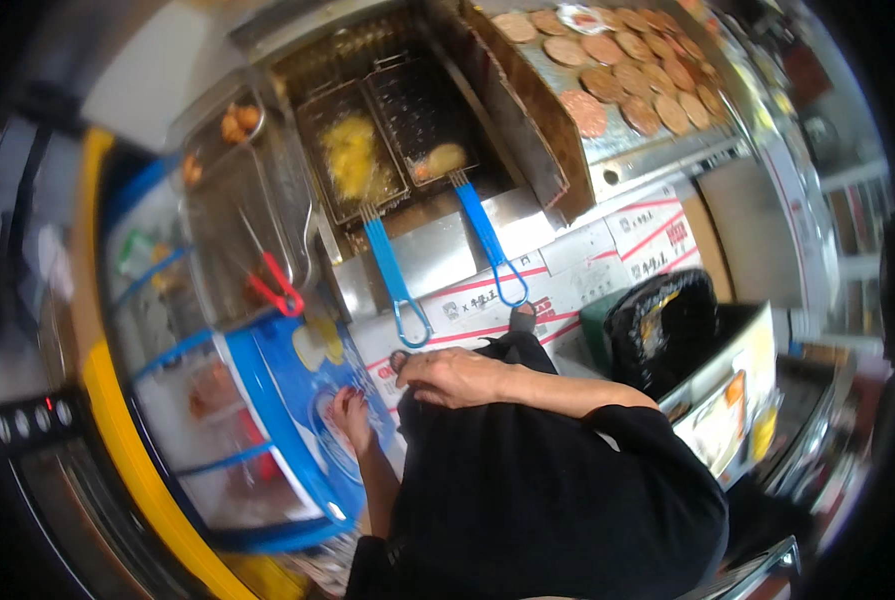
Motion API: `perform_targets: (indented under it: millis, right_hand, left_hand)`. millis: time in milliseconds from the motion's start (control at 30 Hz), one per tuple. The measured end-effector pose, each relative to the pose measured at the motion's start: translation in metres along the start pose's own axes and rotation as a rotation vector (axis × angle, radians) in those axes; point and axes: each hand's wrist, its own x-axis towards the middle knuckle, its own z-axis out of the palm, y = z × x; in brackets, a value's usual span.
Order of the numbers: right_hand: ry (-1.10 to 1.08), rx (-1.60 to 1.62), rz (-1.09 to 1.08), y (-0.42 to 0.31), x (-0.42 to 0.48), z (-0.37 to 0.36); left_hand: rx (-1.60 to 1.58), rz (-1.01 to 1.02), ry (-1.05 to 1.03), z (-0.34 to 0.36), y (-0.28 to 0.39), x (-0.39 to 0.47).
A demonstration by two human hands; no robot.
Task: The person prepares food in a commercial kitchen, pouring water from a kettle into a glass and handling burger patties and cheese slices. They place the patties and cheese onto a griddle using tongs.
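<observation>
My right hand [451,377] is in front of my black shirt, its fingers curled loosely, with nothing visible in it. To its left, my left hand [350,412] hangs over the blue side of the freezer, fingers apart and empty. Beyond them stands a deep fryer with two wire baskets. The left basket [353,150] holds yellow pieces of food in bubbling oil, and its blue handle [387,259] points towards me. In the right basket [425,112] lie a pale piece and a small orange one; its blue handle [485,225] is near neither hand.
Left of the fryer, a metal tray [218,217] holds red-handled tongs [276,285] and a bowl of browned pieces [241,122]. A glass-topped freezer [230,435] is below it. Round patties [631,79] lie on a griddle at the upper right. A black-lined bin [661,322] stands at the right.
</observation>
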Motion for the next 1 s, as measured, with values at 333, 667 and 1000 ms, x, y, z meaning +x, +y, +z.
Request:
perform_targets:
  millis: [333,667,1000]
  right_hand:
    - [0.090,0.181,0.288,0.100,-0.135,-0.094]
    - [0.327,0.052,0.826,0.334,-0.316,-0.085]
    - [0.067,-0.095,1.046,0.321,-0.338,-0.111]
  left_hand:
    - [-0.091,-0.329,0.010,0.177,-0.021,-0.087]
    - [-0.174,-0.443,0.023,0.254,-0.152,-0.003]
    - [0.718,0.376,0.014,0.316,-0.261,0.028]
